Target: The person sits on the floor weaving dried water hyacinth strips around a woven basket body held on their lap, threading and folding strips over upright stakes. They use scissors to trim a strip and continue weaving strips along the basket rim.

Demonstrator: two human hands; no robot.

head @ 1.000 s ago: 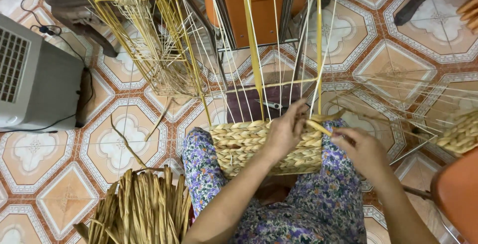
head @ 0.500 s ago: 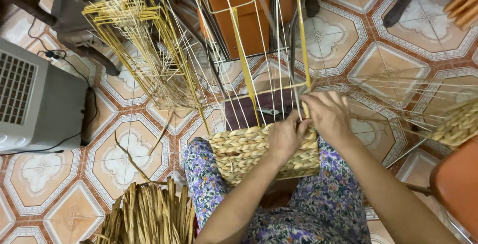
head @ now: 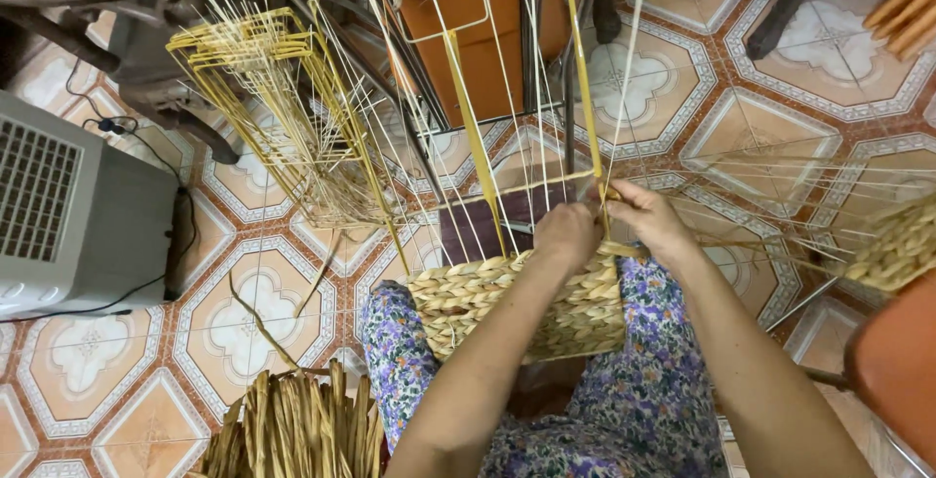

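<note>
The tiled floor, orange and white in an octagon pattern, spread out far below both hands. Well off to the left of the left hand stood a grey fan unit with a slatted grille, a black cord trailing from it. Up and left of the hands rose a bare yellow wire frame with loose pale stakes poking out of it. Straight ahead, beyond the hands, an orange cabinet stood behind the upright strands.

In closer: the half-woven basket sat on the person's lap, on the purple floral trousers, directly under both hands, its braided straw wall wrapped round a yellow wire frame whose uprights climbed past the fingers. The left hand was curled over the top edge of the weave, fingers folded down and resting on the braid; whether it actually pinched a strand could not be told. The right hand, just beside it and nearly touching, had its grip closed on a flat straw strand beside a yellow upright, thumb and fingers pinched at the rim.

Down and left of the left forearm lay a bundle of dried straw on the floor. Off to the right of the right hand, another braided piece showed at the edge, thin stakes fanning toward it.
</note>
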